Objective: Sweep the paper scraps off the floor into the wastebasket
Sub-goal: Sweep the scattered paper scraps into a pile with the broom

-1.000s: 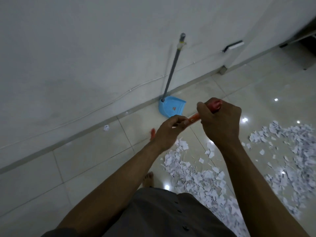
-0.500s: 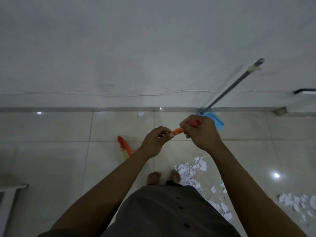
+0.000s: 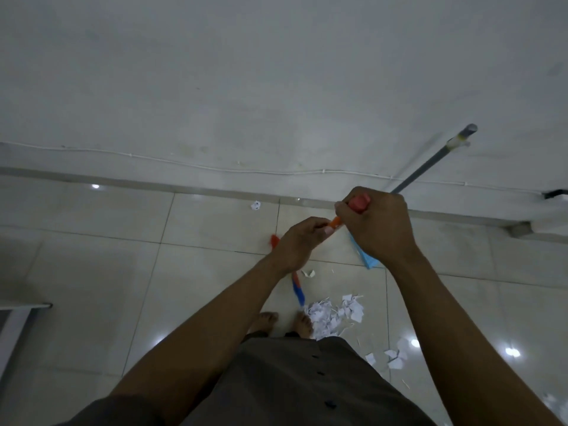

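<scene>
Your left hand [image 3: 299,244] and right hand [image 3: 378,226] both clamp the orange broom handle [image 3: 335,222]. Keep its broom head [image 3: 297,289] low and push the paper scraps [image 3: 330,313], near your right foot [image 3: 304,325], toward the far blue dustpan [image 3: 367,261].

A thin white cable [image 3: 307,172] runs low along the white wall [image 3: 276,72]. A grey skirting strip [image 3: 123,182] lines the wall's foot, and a black bracket [image 3: 554,193] sits at its right end.
</scene>
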